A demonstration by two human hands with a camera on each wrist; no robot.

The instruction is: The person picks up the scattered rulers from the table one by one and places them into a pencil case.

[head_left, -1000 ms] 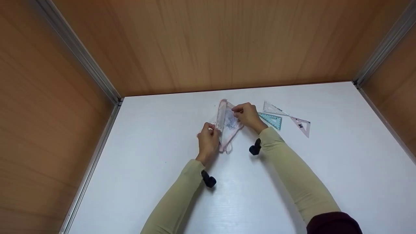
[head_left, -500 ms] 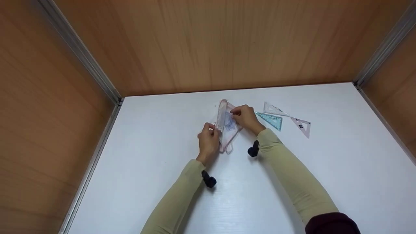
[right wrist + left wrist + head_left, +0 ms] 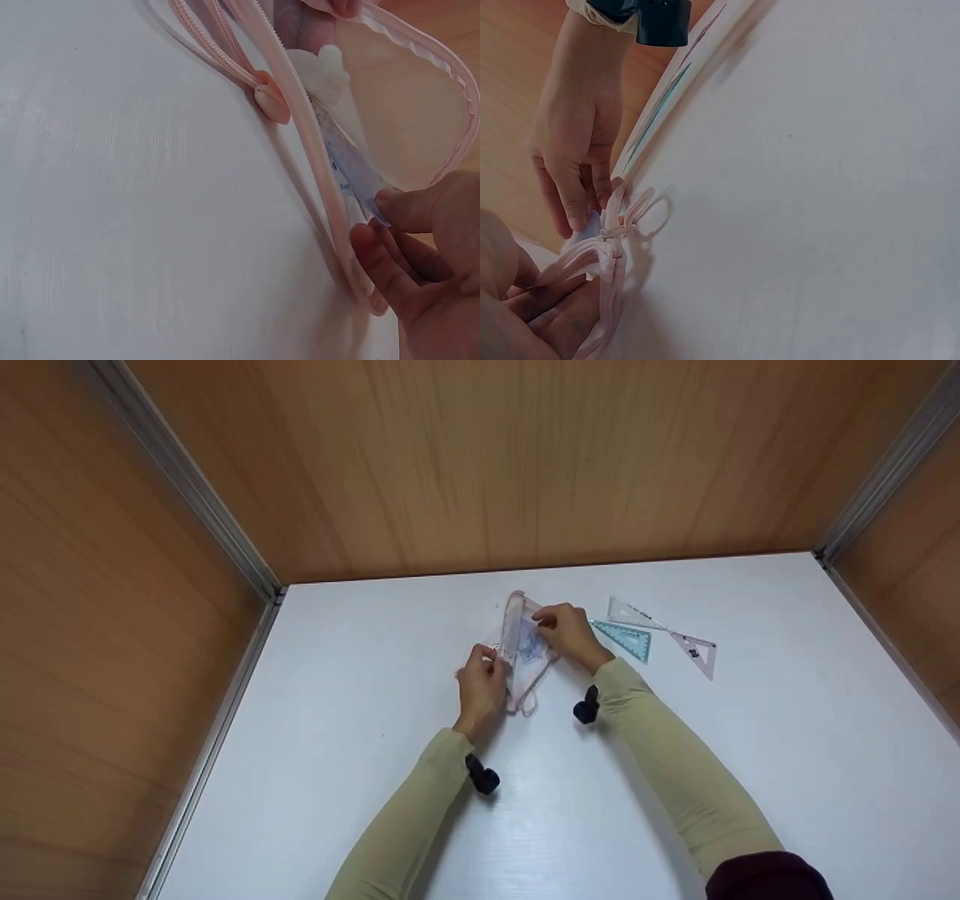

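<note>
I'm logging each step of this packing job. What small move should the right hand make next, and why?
Probably push the blue ruler deeper into the pouch. The left hand holds the zipper mouth open, and the right hand pinches the ruler, which is only partly inside.

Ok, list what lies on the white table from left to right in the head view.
left hand → clear pink-zippered pouch → right hand → teal set square → clear set square.
</note>
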